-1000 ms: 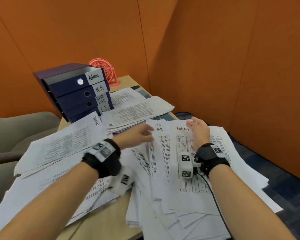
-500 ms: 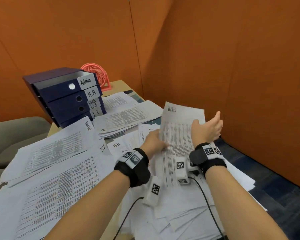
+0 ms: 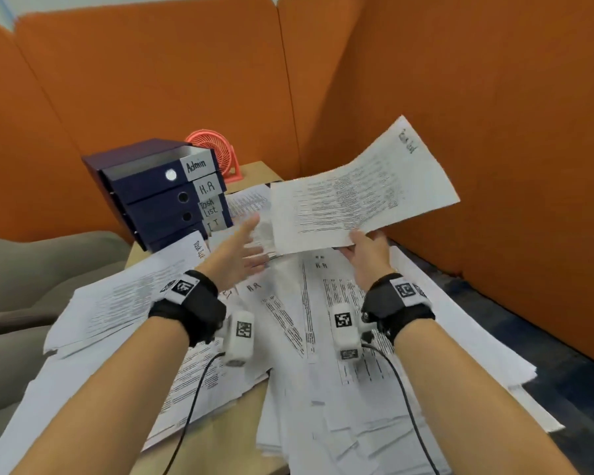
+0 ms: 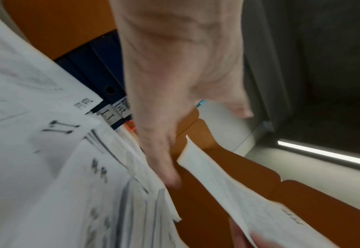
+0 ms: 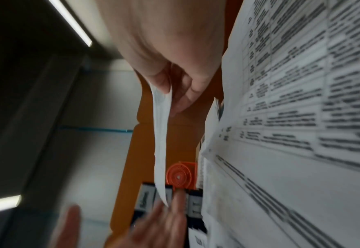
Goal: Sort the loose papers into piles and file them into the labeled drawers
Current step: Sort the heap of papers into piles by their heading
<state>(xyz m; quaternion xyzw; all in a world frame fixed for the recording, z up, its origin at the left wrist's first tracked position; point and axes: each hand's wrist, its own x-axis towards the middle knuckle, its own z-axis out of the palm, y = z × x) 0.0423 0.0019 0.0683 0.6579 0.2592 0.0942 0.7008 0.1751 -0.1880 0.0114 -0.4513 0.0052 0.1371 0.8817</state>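
Observation:
My right hand (image 3: 364,246) pinches the near edge of a printed sheet (image 3: 360,193) marked "Task List" and holds it in the air above the desk; the sheet (image 5: 161,134) shows edge-on in the right wrist view. My left hand (image 3: 240,252) hovers open beside the sheet's left edge, fingers straight, touching nothing that I can see. Loose papers (image 3: 306,337) headed "H.R" cover the desk below. A dark blue drawer unit (image 3: 158,193) stands at the back left, labelled Admin, H.R, Task List and I.T; its top drawer is pulled out a little.
A small coral desk fan (image 3: 216,152) stands behind the drawers. Orange partition walls (image 3: 477,132) close the back and right. A sorted pile (image 3: 124,296) headed "Task List" lies at the left. A grey chair (image 3: 31,269) sits left of the desk. Cables trail from both wrists.
My right hand has lifted the Task List sheet off the pile and raised it, turning it sideways. My left hand let go of the papers and opened beside it.

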